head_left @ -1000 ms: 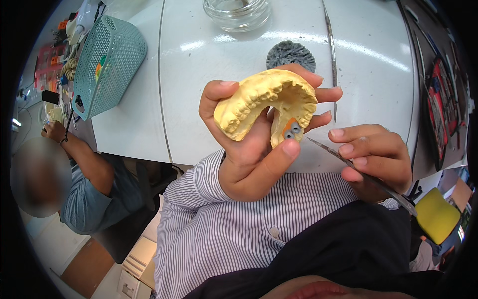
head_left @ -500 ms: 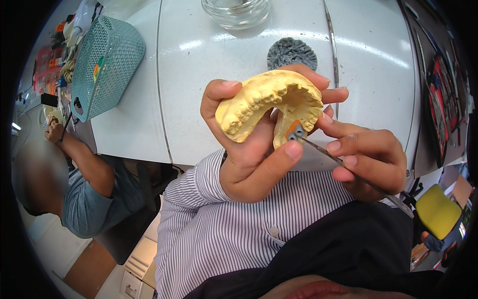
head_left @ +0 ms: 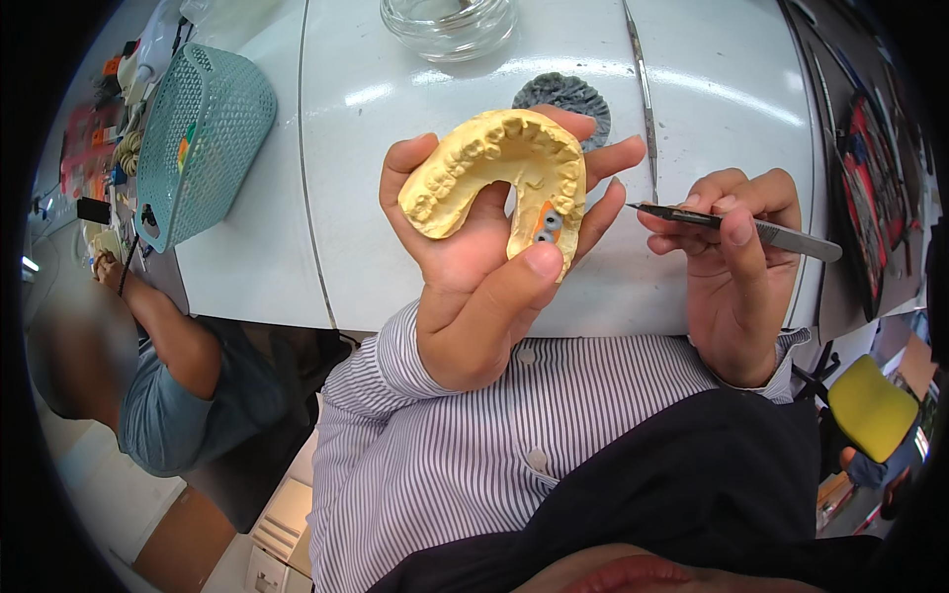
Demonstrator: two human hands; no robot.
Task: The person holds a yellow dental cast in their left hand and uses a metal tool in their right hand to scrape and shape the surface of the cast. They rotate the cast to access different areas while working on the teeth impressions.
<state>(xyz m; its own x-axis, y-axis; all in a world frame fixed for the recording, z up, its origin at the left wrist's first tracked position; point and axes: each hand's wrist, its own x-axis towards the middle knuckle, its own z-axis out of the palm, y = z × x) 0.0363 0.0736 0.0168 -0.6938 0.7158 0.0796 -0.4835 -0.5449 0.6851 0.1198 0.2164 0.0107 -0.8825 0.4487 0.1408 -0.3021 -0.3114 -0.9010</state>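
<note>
A yellow plaster dental model (head_left: pixel 445 188), shaped like a horseshoe with teeth along its arch, rests in my left hand (head_left: pixel 470 321). My thumb presses on its near right end, and my other fingers reach behind and beside it. Close to the thumb sits a small grey piece with dark holes (head_left: pixel 546 229), set against an orange patch on the model. My right hand (head_left: pixel 741 247) pinches a scalpel (head_left: pixel 796 240) with a flat metal handle. Its thin dark tip points left toward the model, apart from it.
Beyond the model lies a rough grey disc (head_left: pixel 568 99), beside a slim metal tool (head_left: pixel 641 84). A glass bowl (head_left: pixel 450 35) stands at the far edge. Leftward are a turquoise basket (head_left: pixel 217 138) and a seated person (head_left: pixel 178 371). A red and black tool case (head_left: pixel 862 212) lies right.
The scalpel tip has left the grey piece and my right hand has moved right, turning its palm up. My left hand has shifted slightly left and tilted the model, showing its inner side.
</note>
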